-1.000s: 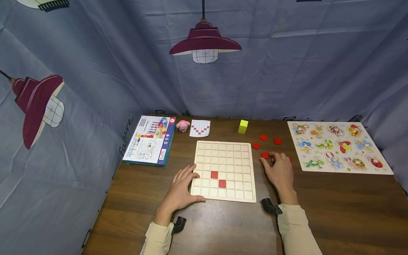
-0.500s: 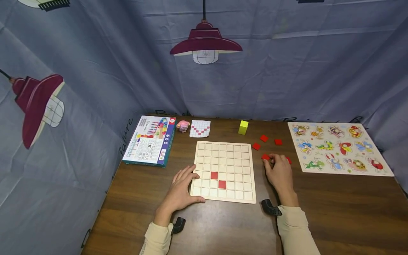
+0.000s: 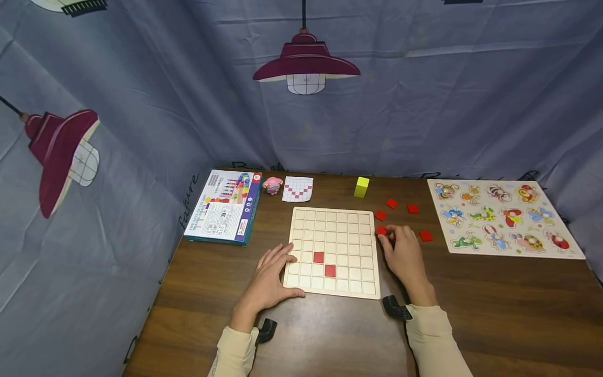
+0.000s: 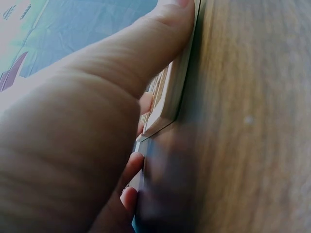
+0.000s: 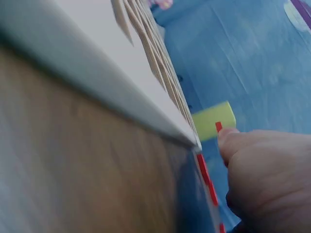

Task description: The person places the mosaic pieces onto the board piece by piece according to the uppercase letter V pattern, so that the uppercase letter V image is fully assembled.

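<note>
A pale wooden grid board (image 3: 348, 235) lies on the table with two red tiles (image 3: 318, 257) in its lower cells. My left hand (image 3: 270, 275) rests flat on the board's front left corner, fingers straight; in the left wrist view the thumb (image 4: 160, 29) presses along the board's edge (image 4: 170, 92). Just right of the board, my right hand (image 3: 400, 251) pinches a red tile (image 3: 381, 230) at its fingertips. That red tile (image 5: 218, 127) shows as a sliver in the right wrist view, next to the board's edge (image 5: 73, 63). Three loose red tiles (image 3: 391, 203) lie beyond, another red tile (image 3: 426, 235) to the right.
A yellow block (image 3: 361, 187) stands behind the board. A pattern card (image 3: 297, 189), a pink figure (image 3: 272, 185) and a game box (image 3: 225, 206) sit at the back left. An animal peg puzzle (image 3: 504, 217) lies at the right. Cloth walls surround the table (image 3: 494, 303).
My right hand has moved left towards the board's right edge, bringing a red tile with it. A tile once hidden by the hand now shows. The left hand stayed put.
</note>
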{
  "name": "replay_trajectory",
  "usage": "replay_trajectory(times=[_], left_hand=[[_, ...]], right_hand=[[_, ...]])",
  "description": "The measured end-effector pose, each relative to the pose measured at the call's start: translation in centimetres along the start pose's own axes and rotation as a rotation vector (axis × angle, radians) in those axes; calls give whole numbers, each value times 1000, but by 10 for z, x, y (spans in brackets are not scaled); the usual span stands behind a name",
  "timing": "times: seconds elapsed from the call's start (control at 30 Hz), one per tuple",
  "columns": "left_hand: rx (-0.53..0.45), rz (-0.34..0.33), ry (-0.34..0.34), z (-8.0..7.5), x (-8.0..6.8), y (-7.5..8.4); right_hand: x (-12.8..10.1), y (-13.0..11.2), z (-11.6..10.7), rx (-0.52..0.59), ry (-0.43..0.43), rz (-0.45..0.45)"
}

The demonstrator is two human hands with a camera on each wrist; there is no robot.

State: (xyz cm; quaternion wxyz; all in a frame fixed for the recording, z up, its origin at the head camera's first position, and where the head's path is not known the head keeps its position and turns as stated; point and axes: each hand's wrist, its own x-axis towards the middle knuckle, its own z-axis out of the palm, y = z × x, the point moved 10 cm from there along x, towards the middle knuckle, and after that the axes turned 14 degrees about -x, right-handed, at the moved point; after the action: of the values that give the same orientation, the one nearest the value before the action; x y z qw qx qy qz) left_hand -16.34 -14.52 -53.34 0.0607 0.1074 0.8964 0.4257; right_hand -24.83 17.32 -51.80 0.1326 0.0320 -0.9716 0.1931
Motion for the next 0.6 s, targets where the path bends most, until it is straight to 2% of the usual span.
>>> replay_trajectory(times=[0.13, 0.33, 0.6], left_hand=[[0, -4, -5, 1, 1, 0], [14, 4, -4, 1, 0, 0], [20, -5, -10, 1, 0, 0]], right_hand=[[-2, -24, 5, 27, -31, -54], [-8, -71, 13, 48, -87, -176], [-15, -122, 30, 32, -145, -312]])
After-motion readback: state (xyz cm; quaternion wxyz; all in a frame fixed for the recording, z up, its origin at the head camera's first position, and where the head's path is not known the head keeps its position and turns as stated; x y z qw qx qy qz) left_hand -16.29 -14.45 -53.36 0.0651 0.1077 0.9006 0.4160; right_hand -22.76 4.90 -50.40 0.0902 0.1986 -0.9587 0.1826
